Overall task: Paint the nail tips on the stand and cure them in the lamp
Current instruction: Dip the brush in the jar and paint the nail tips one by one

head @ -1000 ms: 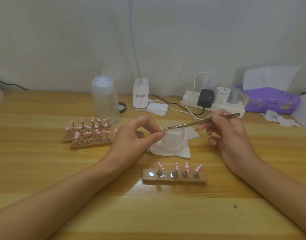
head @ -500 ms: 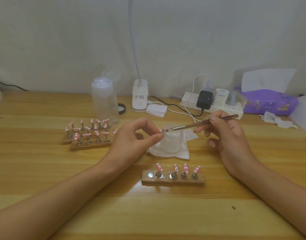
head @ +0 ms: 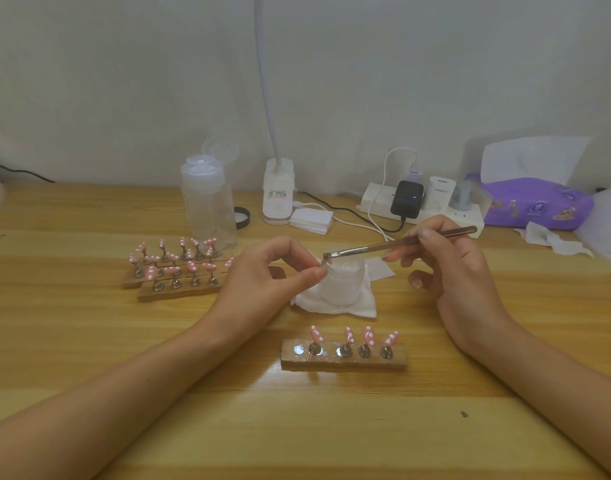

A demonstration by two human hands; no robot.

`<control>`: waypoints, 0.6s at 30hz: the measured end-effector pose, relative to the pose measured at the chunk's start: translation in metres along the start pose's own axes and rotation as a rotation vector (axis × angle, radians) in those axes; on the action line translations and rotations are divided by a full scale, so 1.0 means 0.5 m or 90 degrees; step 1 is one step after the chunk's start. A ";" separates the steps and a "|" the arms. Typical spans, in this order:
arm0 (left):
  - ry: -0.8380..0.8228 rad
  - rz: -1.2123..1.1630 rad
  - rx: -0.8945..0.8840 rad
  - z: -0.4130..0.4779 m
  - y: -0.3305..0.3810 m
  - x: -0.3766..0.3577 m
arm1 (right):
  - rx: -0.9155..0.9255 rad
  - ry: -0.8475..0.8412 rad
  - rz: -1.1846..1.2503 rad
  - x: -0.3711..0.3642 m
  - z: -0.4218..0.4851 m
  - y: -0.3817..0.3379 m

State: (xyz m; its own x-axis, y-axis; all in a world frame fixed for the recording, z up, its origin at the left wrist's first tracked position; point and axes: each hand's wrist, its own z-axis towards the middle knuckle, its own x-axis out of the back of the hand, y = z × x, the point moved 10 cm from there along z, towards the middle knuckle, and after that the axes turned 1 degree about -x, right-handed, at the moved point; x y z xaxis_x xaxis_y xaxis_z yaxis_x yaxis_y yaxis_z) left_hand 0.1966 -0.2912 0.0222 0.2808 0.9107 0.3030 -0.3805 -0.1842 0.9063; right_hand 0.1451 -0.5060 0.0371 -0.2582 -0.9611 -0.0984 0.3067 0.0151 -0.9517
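Being pinched by fingers (head: 311, 274) of the left hand (head: 262, 275) beside the jar (head: 342, 282), off the stand (head: 343, 361), one tip (head: 323, 263) is seemingly being painted with the brush (head: 376, 247) being gripped by the right hand (head: 453, 268); light, steady strokes are being called for.

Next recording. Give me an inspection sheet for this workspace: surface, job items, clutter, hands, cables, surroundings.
Surface: wooden table, one small dark speck at near right.
Job's things: near stand carries four pink dotted tips, leftmost magnet bare; two full stands at left; gooseneck lamp at the back; jar on a white tissue.
Clutter: clear bottle, purple tissue pack, crumpled tissue.
Hands: left hand pinches a nail tip by the jar's rim; right hand grips the brush, bristles at that tip.
Cables: black cable and white cable lead to the power strip.
Surroundings: plain pale wall; nothing else seen.
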 end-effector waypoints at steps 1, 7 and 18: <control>0.000 0.002 0.001 0.000 -0.001 0.000 | -0.003 -0.003 -0.011 -0.003 0.000 0.002; -0.006 0.000 -0.004 0.001 -0.001 -0.001 | -0.016 0.042 0.015 0.017 0.001 0.007; -0.013 -0.001 -0.015 0.000 0.002 -0.002 | -0.017 0.039 0.002 0.015 0.002 0.007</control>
State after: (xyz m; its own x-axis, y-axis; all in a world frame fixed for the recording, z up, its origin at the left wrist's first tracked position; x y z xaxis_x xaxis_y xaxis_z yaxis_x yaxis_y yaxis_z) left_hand 0.1960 -0.2925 0.0229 0.2997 0.9031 0.3077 -0.4004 -0.1737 0.8997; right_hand 0.1451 -0.5136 0.0334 -0.3136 -0.9422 -0.1179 0.2834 0.0256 -0.9587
